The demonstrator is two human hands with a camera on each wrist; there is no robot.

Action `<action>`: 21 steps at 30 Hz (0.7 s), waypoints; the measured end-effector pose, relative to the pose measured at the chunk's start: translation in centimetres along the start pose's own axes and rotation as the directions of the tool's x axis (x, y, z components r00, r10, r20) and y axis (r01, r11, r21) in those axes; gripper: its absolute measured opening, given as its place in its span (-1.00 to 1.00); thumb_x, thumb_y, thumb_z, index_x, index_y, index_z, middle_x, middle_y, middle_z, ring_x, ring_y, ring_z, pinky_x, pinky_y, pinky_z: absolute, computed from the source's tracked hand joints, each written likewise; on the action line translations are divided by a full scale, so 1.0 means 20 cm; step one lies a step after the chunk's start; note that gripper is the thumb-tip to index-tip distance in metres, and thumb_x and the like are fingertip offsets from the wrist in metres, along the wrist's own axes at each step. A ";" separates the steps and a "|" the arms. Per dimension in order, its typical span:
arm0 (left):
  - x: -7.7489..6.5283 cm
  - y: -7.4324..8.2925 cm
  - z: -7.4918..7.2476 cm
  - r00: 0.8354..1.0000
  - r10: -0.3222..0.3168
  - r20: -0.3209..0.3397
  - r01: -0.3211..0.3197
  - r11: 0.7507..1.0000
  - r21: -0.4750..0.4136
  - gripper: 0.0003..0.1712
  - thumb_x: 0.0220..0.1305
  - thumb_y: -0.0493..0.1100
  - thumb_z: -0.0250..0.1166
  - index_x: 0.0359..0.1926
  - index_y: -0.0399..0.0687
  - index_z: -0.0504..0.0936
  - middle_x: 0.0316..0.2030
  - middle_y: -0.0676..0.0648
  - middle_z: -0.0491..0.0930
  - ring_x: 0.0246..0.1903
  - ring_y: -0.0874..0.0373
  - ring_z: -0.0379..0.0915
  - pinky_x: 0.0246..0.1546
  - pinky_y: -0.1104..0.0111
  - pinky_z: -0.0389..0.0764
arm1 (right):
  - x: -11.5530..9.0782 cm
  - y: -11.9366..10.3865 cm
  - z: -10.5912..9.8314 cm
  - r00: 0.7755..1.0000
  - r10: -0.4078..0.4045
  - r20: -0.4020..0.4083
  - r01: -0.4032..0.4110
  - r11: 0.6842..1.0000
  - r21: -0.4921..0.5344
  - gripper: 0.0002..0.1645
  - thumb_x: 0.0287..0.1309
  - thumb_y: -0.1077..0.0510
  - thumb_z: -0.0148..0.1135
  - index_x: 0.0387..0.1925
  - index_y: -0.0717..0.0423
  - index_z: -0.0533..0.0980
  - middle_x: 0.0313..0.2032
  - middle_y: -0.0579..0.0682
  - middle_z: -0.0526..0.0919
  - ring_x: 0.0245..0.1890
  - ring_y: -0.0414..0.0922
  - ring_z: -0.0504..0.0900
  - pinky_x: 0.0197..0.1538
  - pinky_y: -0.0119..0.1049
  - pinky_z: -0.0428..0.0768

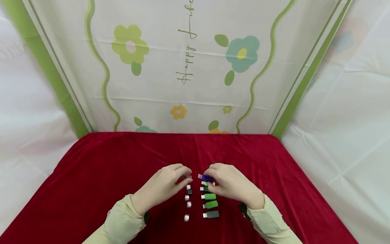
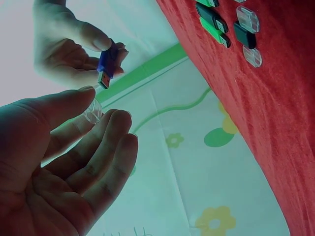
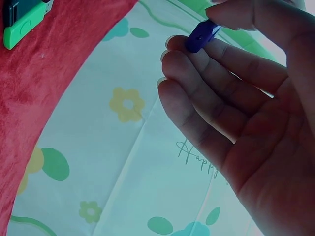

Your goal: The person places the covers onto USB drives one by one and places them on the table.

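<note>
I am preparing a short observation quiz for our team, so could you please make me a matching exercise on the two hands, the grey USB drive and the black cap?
Column one:
1. Left hand
2. Grey USB drive
3. Right hand
4. Black cap

Column two:
A. Pinches a purple USB drive
B. Lies between two clear caps on the red cloth
C. Pinches a clear cap
D. Lies at the end of its row nearest the person

Right pairs: 1-C, 2-D, 3-A, 4-B
</note>
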State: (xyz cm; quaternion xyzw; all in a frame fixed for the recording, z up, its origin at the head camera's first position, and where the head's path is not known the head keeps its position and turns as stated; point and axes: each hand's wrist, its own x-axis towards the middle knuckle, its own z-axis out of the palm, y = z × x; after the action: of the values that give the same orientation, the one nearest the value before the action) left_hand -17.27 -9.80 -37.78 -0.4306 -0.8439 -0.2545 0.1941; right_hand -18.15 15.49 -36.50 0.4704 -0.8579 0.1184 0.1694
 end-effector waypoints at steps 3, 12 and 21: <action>0.01 0.00 -0.01 1.000 0.000 0.000 0.000 1.000 -0.001 -0.84 0.21 -0.23 0.43 -0.20 -0.10 0.65 -0.34 0.11 0.57 -0.41 0.27 0.49 -0.37 0.58 0.50 | 0.01 0.00 0.00 1.000 0.000 0.000 0.000 1.000 -0.001 -0.86 -0.04 0.25 0.38 -0.37 0.04 0.60 -0.44 -0.20 0.51 -0.52 -0.36 0.36 -0.44 -0.58 0.41; 0.01 0.02 -0.01 1.000 -0.009 0.009 0.009 1.000 -0.005 -0.84 0.22 -0.22 0.42 -0.18 -0.08 0.65 -0.33 0.11 0.58 -0.41 0.28 0.49 -0.36 0.59 0.50 | 0.01 -0.01 0.00 1.000 -0.002 -0.009 0.002 1.000 0.010 -0.87 -0.02 0.25 0.38 -0.37 0.04 0.60 -0.45 -0.17 0.52 -0.52 -0.34 0.36 -0.44 -0.56 0.41; 0.00 0.00 0.00 0.999 -0.027 0.026 0.027 1.000 -0.009 -0.82 0.22 -0.20 0.43 -0.16 -0.08 0.66 -0.31 0.10 0.60 -0.39 0.33 0.46 -0.33 0.59 0.52 | 0.01 -0.02 0.01 1.000 -0.010 -0.022 0.010 1.000 0.014 -0.86 -0.06 0.27 0.35 -0.40 0.04 0.58 -0.48 -0.20 0.47 -0.54 -0.35 0.31 -0.46 -0.59 0.37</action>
State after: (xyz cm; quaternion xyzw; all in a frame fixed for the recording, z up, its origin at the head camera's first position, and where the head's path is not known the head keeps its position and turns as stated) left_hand -17.27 -9.84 -37.90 -0.4232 -0.8509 -0.2556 0.1775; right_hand -17.94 14.97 -36.60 0.4747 -0.8527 0.1289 0.1760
